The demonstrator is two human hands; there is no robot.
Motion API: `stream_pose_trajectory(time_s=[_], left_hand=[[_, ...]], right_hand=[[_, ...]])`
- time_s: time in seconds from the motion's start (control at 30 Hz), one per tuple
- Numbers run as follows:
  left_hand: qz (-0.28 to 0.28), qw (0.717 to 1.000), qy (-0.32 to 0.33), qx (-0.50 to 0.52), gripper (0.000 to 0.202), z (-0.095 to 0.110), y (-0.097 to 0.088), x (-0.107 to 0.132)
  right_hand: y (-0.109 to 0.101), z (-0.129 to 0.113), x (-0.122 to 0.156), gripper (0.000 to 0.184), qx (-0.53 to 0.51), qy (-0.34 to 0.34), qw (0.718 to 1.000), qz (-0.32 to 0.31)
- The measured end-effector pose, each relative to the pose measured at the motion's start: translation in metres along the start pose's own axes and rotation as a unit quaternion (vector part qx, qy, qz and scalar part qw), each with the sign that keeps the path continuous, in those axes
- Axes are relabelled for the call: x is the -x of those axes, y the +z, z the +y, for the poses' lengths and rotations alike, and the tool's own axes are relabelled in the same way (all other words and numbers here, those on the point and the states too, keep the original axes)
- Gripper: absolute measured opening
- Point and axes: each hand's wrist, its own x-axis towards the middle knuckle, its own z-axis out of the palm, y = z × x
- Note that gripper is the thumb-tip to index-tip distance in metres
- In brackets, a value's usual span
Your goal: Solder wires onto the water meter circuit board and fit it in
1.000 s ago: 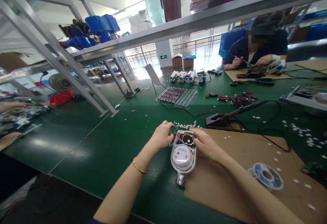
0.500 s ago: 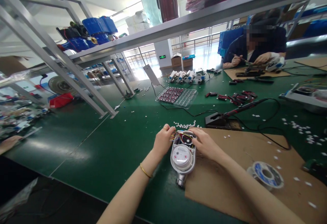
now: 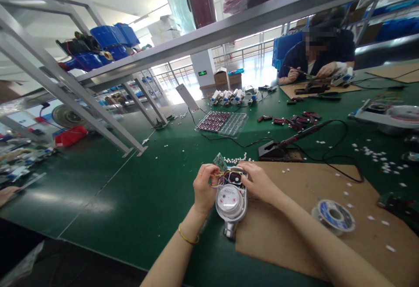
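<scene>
Green table (image 3: 144, 195) spread all around the meter (image 3: 229, 200), grey shelf (image 3: 196, 40) running across above and beyond it, and straight to the hands! Meter lying dial up, cardboard (image 3: 278, 221) just to its right, dark innards and coloured wires (image 3: 223, 178) showing at its far end. Left hand (image 3: 207, 186) in at the meter's far left corner, fingertips drawn in against the thumb, a tight pinch on the wires; up past those fingertips pokes the board (image 3: 220, 162), green and tilted, just beyond the meter. Whether a finger touches the board too, I cannot tell. Over to the right hand (image 3: 257, 181), clamped on the meter's far right edge, fingers curled and thumb on the near side, barely any gap. White bits (image 3: 236, 159) scattered just beyond the meter; iron (image 3: 301, 134) propped in its stand (image 3: 275, 150), beyond and to the right of it. Spool (image 3: 334, 217) on the cardboard, well right of the meter. Farther beyond the meter, a clear tray (image 3: 222, 123), partly filled with dark red pieces, and well off beyond and right, a co-worker (image 3: 321, 55) bent low, both hands busy
</scene>
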Motion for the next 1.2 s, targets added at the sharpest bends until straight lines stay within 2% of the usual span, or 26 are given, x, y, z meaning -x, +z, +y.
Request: stream_pose_trajectory(time_s=[0.17, 0.33, 0.5, 0.57, 0.63, 0.67, 0.7, 0.77, 0.83, 0.87, 0.93, 1.0, 1.07, 1.13, 1.2], left_hand=[[-0.035, 0.999, -0.009, -0.015, 0.018, 0.001, -0.005, 0.001], [-0.111, 0.991, -0.078, 0.021, 0.014, 0.000, -0.010, -0.005], [-0.197, 0.963, -0.167, 0.076, 0.015, -0.004, -0.017, -0.012], [-0.234, 0.943, -0.205, 0.116, 0.027, -0.002, -0.026, -0.011], [-0.257, 0.906, -0.285, 0.180, 0.053, 0.005, -0.037, -0.003], [-0.257, 0.879, -0.344, 0.206, 0.067, 0.011, -0.041, 0.002], [-0.231, 0.865, -0.401, 0.195, 0.076, 0.019, -0.044, 0.009], [-0.196, 0.854, -0.465, 0.123, 0.089, 0.039, -0.043, 0.023], [-0.227, 0.844, -0.482, 0.058, 0.099, 0.060, -0.032, 0.034], [-0.239, 0.845, -0.477, 0.035, 0.096, 0.068, -0.024, 0.038], [-0.198, 0.850, -0.488, 0.009, 0.086, 0.078, -0.008, 0.043], [-0.144, 0.846, -0.513, -0.007, 0.086, 0.080, 0.005, 0.044], [-0.112, 0.843, -0.526, -0.008, 0.089, 0.079, 0.010, 0.045], [-0.098, 0.847, -0.522, 0.001, 0.088, 0.076, 0.008, 0.045], [-0.081, 0.854, -0.514, -0.003, 0.087, 0.069, -0.003, 0.044]], right_hand=[[0.000, -0.001, 0.000, 0.039, -0.003, 0.000, 1.000, 0.001], [-0.002, -0.002, -0.001, 0.038, -0.002, 0.003, 1.000, -0.007], [0.000, -0.003, -0.001, 0.046, 0.000, 0.017, 1.000, -0.015], [0.001, -0.004, 0.000, 0.053, -0.003, 0.025, 0.999, -0.022], [0.002, -0.003, 0.001, 0.061, -0.014, 0.032, 0.999, -0.031], [0.002, -0.002, 0.002, 0.065, -0.020, 0.032, 0.999, -0.037], [0.002, 0.000, 0.003, 0.069, -0.030, 0.029, 0.998, -0.044], [0.002, 0.005, 0.005, 0.079, -0.069, 0.015, 0.996, -0.059], [0.002, 0.012, 0.009, 0.090, -0.139, 0.008, 0.988, -0.069], [0.002, 0.014, 0.012, 0.096, -0.181, 0.012, 0.981, -0.065], [0.002, 0.017, 0.019, 0.103, -0.247, 0.033, 0.968, -0.036], [-0.001, 0.016, 0.031, 0.099, -0.274, 0.058, 0.960, 0.015], [-0.008, 0.011, 0.049, 0.085, -0.266, 0.063, 0.959, 0.071], [-0.020, 0.004, 0.072, 0.067, -0.236, 0.047, 0.962, 0.128], [-0.035, -0.001, 0.098, 0.051, -0.180, 0.024, 0.966, 0.182]])
